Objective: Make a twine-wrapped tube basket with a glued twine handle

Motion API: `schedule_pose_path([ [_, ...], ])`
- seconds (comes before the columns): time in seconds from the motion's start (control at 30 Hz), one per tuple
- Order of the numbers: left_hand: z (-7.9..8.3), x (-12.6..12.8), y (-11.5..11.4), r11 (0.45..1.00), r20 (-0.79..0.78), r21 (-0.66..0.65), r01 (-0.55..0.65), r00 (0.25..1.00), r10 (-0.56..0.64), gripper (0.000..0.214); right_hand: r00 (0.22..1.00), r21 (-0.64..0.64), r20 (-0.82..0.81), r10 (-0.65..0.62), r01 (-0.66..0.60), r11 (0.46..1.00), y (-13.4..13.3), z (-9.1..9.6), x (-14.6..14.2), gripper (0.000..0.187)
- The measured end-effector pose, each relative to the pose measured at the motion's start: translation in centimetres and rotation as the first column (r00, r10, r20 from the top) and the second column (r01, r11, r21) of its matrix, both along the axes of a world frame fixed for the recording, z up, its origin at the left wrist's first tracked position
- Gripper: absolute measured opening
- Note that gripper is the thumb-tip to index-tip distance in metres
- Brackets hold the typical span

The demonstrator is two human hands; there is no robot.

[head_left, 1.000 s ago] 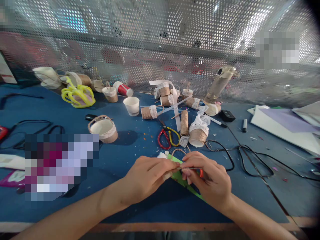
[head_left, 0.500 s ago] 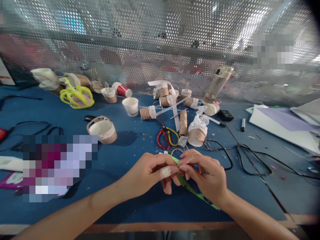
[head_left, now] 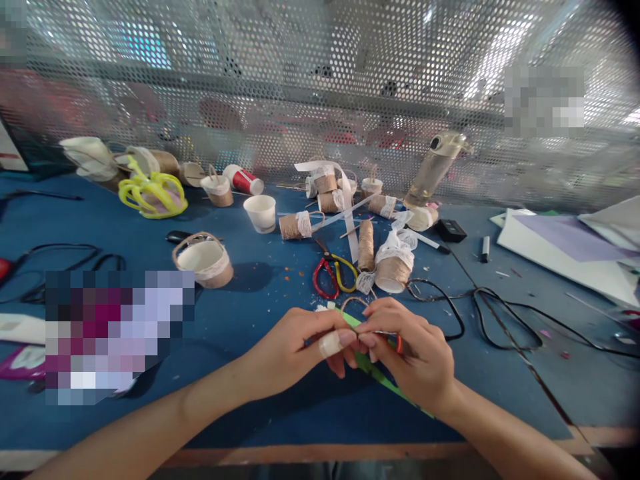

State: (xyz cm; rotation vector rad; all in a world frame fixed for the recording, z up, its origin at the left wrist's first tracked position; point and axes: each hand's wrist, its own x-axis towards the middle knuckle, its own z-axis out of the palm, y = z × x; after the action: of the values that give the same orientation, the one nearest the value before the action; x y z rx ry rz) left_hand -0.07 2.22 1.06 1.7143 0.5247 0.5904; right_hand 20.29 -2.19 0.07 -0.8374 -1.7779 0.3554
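Note:
My left hand (head_left: 300, 347) and my right hand (head_left: 407, 350) meet fingertip to fingertip low in the middle, above the blue table (head_left: 250, 313). Both are closed in a pinch on a thin brown twine (head_left: 353, 303) that loops up behind the fingers. A taped fingertip shows on my left hand. A green strip (head_left: 387, 383) runs under both hands toward the lower right. Something small and orange (head_left: 399, 345) peeks out from under my right hand's fingers.
Red and yellow scissors (head_left: 333, 273) lie just beyond the hands. Several twine-wrapped cups and rolls (head_left: 395, 267) stand behind them, with a small basket (head_left: 205, 260) at the left. Black cables (head_left: 490, 313) trail to the right. A perforated metal screen (head_left: 320, 100) closes the back.
My left fingers shifted along the twine, and the taped fingertip turned into view. The hands stayed together at the same place.

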Motion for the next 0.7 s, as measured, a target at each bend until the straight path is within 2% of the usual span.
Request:
schedule_pose_path([
  [0.07, 0.3, 0.2, 0.1, 0.964, 0.058, -0.251, 0.084, 0.996, -0.072, 0.035, 1.0, 0.015, 0.005, 0.017, -0.017, 1.0, 0.1, 0.1, 0.0, 0.012],
  [0.13, 0.4, 0.3, 0.1, 0.912, 0.109, -0.394, 0.115, 0.991, -0.078, 0.034, 1.0, 0.011, -0.007, 0.017, -0.017, 1.0, 0.2, 0.2, 0.0, 0.011],
  [0.27, 0.0, 0.5, -0.1, 0.863, 0.169, -0.497, 0.087, 0.986, -0.003, 0.03, 0.997, -0.1, -0.08, -0.011, 0.003, 0.995, 0.1, -0.1, 0.0, 0.005],
  [0.4, -0.1, 0.8, -0.3, 0.864, 0.167, -0.503, -0.018, 0.979, 0.118, 0.027, 0.983, -0.291, -0.181, -0.011, -0.043, 0.956, -0.2, -0.6, 0.0, 0.004],
  [0.5, 0.1, 0.8, -0.4, 0.896, 0.136, -0.43, -0.113, 0.973, 0.189, 0.026, 0.979, -0.357, -0.204, -0.004, -0.071, 0.932, -0.2, -0.7, 0.1, 0.006],
  [0.6, 0.0, 0.6, -0.7, 0.949, 0.107, -0.255, -0.183, 0.971, 0.215, 0.023, 0.979, -0.339, -0.205, 0.002, -0.073, 0.938, -0.2, -0.7, 0.0, 0.004],
  [0.67, -0.3, 0.2, -0.9, 0.967, 0.083, 0.017, -0.253, 0.964, 0.251, 0.017, 0.981, -0.294, -0.194, -0.004, -0.055, 0.954, -0.2, -0.7, -0.1, 0.003],
  [0.7, -0.4, 0.1, -0.9, 0.935, 0.082, 0.208, -0.289, 0.957, 0.278, 0.013, 0.983, -0.268, -0.183, -0.008, -0.042, 0.962, -0.3, -0.7, -0.1, 0.003],
])
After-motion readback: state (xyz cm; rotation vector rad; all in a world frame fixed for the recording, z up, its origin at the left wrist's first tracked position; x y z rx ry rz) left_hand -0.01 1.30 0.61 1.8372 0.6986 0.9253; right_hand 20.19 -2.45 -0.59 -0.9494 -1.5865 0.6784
